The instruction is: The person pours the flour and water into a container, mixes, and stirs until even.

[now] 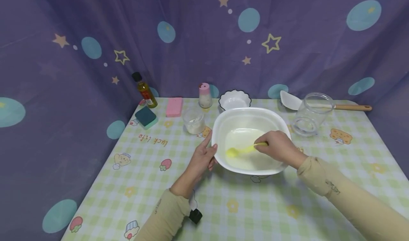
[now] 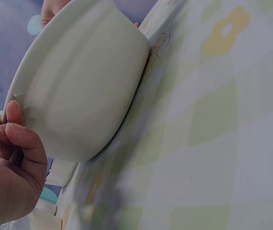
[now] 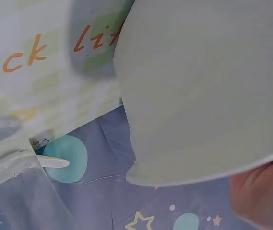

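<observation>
A white basin (image 1: 252, 114) stands on the table with pale, whitish liquid (image 1: 246, 163) in it. My right hand (image 1: 277, 147) pinches the handle of a yellow spoon (image 1: 244, 149) over the basin, its bowl end down in the liquid. At the basin's left side my left hand (image 1: 201, 158) holds the rim, index finger pointing away along it. From the left wrist, that hand (image 2: 16, 167) shows bent fingers against the basin's outer wall (image 2: 86, 81). The right wrist view has the basin's outside (image 3: 203, 96) covering most of my right hand (image 3: 261, 194).
Behind the basin are a scalloped bowl (image 1: 234, 100) and a pink-topped shaker (image 1: 205, 96). To the left stand a small clear cup (image 1: 194, 122), pink sponge (image 1: 174, 107), dark green sponge (image 1: 146, 117) and oil bottle (image 1: 146, 92). A clear jar (image 1: 313, 113) and white spatula (image 1: 290, 100) are at right.
</observation>
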`<state>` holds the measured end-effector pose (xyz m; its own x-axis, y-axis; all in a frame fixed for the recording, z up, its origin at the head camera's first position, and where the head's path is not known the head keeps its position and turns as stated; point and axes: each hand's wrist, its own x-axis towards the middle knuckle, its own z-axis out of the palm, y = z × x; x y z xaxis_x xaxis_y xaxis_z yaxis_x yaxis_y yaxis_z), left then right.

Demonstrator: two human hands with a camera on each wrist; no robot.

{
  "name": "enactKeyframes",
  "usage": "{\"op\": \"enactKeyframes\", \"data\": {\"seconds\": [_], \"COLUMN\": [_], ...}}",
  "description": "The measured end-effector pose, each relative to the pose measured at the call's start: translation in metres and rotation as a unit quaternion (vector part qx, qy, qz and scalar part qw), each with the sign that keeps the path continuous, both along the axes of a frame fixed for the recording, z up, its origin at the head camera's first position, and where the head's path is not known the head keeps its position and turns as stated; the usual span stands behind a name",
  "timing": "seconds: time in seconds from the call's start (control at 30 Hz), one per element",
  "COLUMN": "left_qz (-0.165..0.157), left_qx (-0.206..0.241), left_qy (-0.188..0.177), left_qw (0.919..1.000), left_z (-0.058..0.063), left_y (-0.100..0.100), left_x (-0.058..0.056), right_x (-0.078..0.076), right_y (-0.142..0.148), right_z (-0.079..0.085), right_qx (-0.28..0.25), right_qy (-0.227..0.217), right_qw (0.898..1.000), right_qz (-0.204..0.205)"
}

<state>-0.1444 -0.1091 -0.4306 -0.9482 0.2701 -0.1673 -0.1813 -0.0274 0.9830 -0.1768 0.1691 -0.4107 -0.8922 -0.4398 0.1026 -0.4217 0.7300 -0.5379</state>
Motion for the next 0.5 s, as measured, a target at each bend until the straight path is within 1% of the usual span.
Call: {"op": "enactKeyframes", "data": {"seconds": [0.07, 0.13, 0.23, 0.3, 0.37, 0.5], "left_qz": [0.000, 0.000, 0.004, 0.009, 0.015, 0.022], "left_qx": [-0.001, -0.003, -0.003, -0.001, 0.001, 0.000], "left_qy": [-0.002, -0.004, -0.007, -0.005, -0.001, 0.007], "left_qw": [1.0000, 1.0000, 1.0000, 0.9999, 0.9999, 0.9997], "left_z": [0.000, -0.003, -0.013, -0.020, -0.026, -0.028], "left_y": [0.000, 0.000, -0.001, -0.001, -0.001, 0.000], "left_x": [0.000, -0.002, -0.006, -0.008, -0.009, -0.009], "right_x": [-0.001, -0.003, -0.006, -0.009, -0.011, -0.015], "right_y": [-0.003, -0.004, -0.003, -0.002, 0.001, 0.011], "right_z": [-0.001, -0.002, -0.003, -0.002, -0.001, 0.004], "right_qx": [0.004, 0.011, 0.029, 0.042, 0.055, 0.068], "right_qy": [0.016, 0.025, 0.036, 0.043, 0.051, 0.052], "right_qw": [1.000, 0.999, 0.997, 0.995, 0.993, 0.990], "right_qz": [-0.013, -0.031, -0.062, -0.081, -0.096, -0.116]}}
